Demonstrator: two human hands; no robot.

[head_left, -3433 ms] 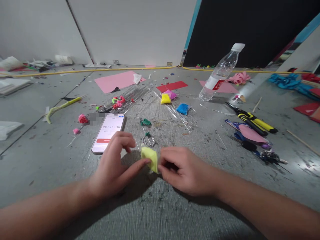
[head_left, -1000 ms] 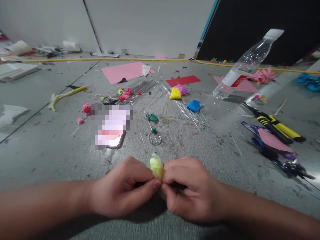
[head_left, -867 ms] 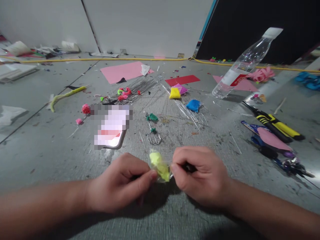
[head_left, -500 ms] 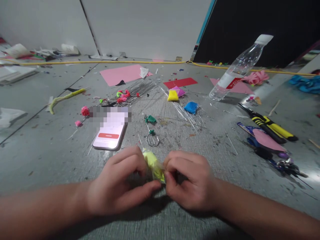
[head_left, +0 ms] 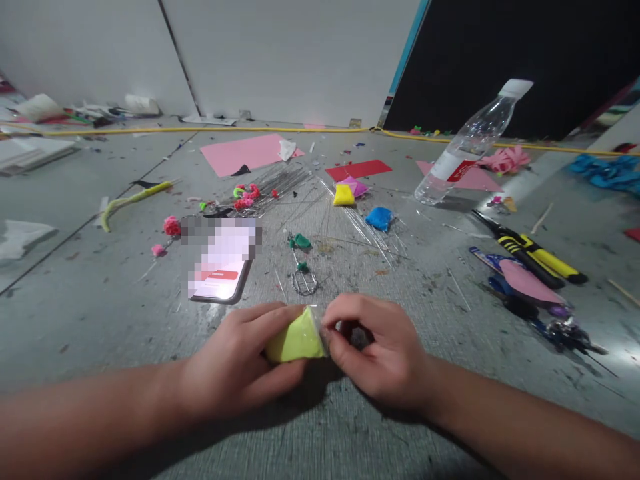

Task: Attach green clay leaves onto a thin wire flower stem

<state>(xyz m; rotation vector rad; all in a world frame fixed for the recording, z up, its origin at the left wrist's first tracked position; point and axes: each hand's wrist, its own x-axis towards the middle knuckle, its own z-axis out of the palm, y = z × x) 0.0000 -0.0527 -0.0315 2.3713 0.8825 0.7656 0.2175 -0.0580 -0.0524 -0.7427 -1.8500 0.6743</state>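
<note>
A clear packet of light yellow modelling clay (head_left: 296, 339) sits between my hands, low in the middle of the head view. My left hand (head_left: 245, 353) wraps around its left side, thumb below and fingers above. At the packet's right end, my right hand (head_left: 377, 350) pinches the clear plastic edge between thumb and forefinger. Just beyond the hands lies a small twisted-wire piece with green clay lumps (head_left: 301, 263). A phone (head_left: 223, 257) with a lit screen lies past my left hand.
Yellow (head_left: 344, 195), magenta (head_left: 356, 187) and blue (head_left: 380, 218) clay packets lie near thin wires (head_left: 367, 230). A clear bottle (head_left: 473, 143) leans at back right. Yellow-black pliers (head_left: 537, 253) lie at right. Pink paper (head_left: 243, 153) and a yellow cable (head_left: 225, 127) lie farther back.
The clay packet has turned from slanting to lying nearly sideways, showing more of its face. My left hand has closed around it; my right hand keeps its pinch on the edge.
</note>
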